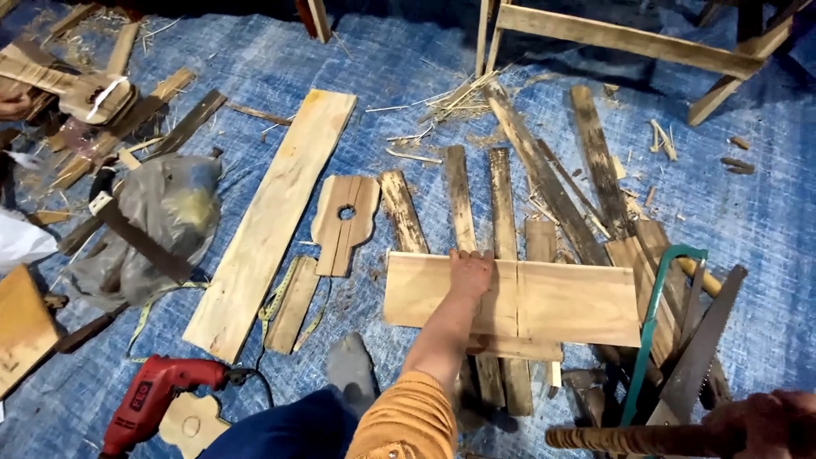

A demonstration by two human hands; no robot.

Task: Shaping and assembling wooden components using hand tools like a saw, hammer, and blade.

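Blue tarp (382, 68): left hand (470, 270) presses pale board (578, 302).

Pale smooth wood board (544, 302); weathered rough wood slats (460, 197); matt metal saw blade (699, 348); glossy red plastic drill (153, 399); blue woven tarpaulin (765, 212).

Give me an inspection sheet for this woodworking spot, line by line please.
Surface: blue tarp on the ground, strewn with wood splinters.
Job's things: left hand pressed flat on a pale board laid across weathered slats; right hand grips a wooden handle.
Clutter: long plank, cut-out wooden piece, handsaw, green-framed saw, grey plastic bag.
Grippers: left open, flat on the board; right closed around the handle.
Cables: red power drill with a black cord; yellow measuring tape under the scrap.
Surroundings: wooden frame at the far edge.
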